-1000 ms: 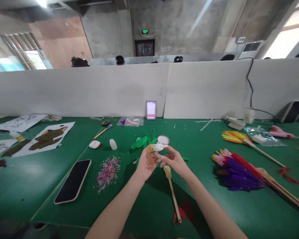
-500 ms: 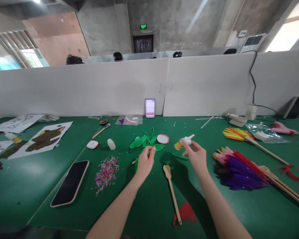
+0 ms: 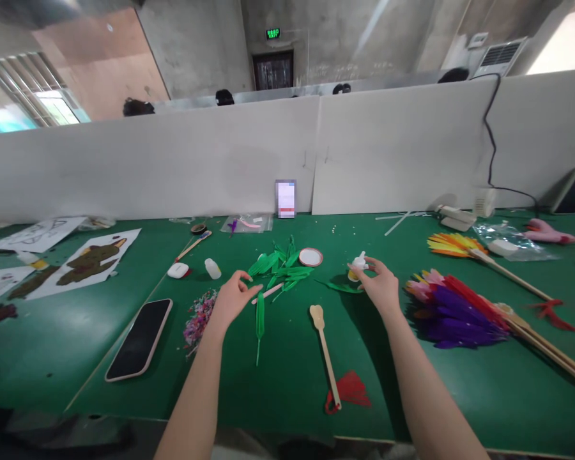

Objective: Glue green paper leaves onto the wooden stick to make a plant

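My left hand (image 3: 234, 298) is over the table with thumb and fingers apart and nothing between them. Beside it lies a green feather (image 3: 260, 319), its thin stem pointing towards me. More green feathers (image 3: 287, 273) are heaped just beyond, with a pink stick (image 3: 268, 293) at their near edge. My right hand (image 3: 379, 285) has its fingers round a small white-topped bottle (image 3: 359, 262) with a yellow label, which stands upright. Left of that hand, a single green feather (image 3: 341, 287) lies flat. A wooden stick with a spoon-like head (image 3: 324, 351) rests between my forearms, a red tassel (image 3: 355, 390) at its lower end.
A phone (image 3: 140, 340) and a pile of colourful bits (image 3: 202, 322) lie at the left. Near the feathers is a round white lid (image 3: 311, 257). Purple and red feather bundles (image 3: 464, 316) and a yellow one (image 3: 455, 245) lie right. A lit phone (image 3: 286, 199) leans on the partition.
My left hand has moved left and opened, away from the green feathers. The bottle in my right hand has gone from tilted to upright. The view has shifted slightly.
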A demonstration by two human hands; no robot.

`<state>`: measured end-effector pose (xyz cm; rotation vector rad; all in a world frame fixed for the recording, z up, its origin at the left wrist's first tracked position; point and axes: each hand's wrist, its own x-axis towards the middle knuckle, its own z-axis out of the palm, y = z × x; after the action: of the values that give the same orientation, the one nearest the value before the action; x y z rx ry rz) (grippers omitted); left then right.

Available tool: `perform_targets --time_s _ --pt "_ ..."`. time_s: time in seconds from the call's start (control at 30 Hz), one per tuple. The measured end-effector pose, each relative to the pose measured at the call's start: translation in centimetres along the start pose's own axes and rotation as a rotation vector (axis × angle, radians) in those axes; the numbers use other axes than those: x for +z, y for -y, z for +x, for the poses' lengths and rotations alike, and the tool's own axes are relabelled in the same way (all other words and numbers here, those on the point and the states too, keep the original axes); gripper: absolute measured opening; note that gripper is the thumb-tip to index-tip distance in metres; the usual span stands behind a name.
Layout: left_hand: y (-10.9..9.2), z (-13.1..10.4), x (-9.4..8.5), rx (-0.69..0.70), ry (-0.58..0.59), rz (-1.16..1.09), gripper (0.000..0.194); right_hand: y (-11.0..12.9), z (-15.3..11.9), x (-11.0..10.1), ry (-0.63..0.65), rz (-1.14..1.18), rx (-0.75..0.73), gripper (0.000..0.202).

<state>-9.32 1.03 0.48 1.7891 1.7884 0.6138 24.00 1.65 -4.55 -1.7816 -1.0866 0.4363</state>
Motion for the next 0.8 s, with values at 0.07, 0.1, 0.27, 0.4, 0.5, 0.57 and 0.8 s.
perform_targets --time_s 0.07,0.1,0.27,0.4,0.5,0.57,0.8 --pt "-0.2 -2.1 0.4 -0.009 0.038 0.129 0.044 0.1 0.1 -0.1 -0.028 0.015 -0.008 0.064" --pt "-0.3 -3.1 0.8 -0.009 0.022 0.189 0.048 0.1 0.1 -0.2 -0.054 0.031 -0.014 0.066" --pt "-1.0 -6.1 3.2 0.020 -0.033 0.455 0.056 1.5 -0.2 -0.7 -0.229 0.220 -0.050 0.059" --pt "-0.7 -6.1 4.3 0.059 -0.010 0.384 0.049 3.0 -0.8 -1.5 -0.434 0.462 -0.112 0.048" --pt "-0.1 -5.7 4.4 0.116 -0.036 0.170 0.049 4.0 -1.6 -1.8 -0.511 0.514 -0.127 0.036" --pt "-0.2 -5.5 4.1 0.095 -0.043 -0.053 0.051 4.6 -2.3 -1.6 -0.441 0.528 -0.150 0.032" --pt "-4.6 -4.7 3.4 -0.092 -0.115 -0.806 0.040 5.6 -3.9 0.1 0.344 0.572 -0.194 0.037"
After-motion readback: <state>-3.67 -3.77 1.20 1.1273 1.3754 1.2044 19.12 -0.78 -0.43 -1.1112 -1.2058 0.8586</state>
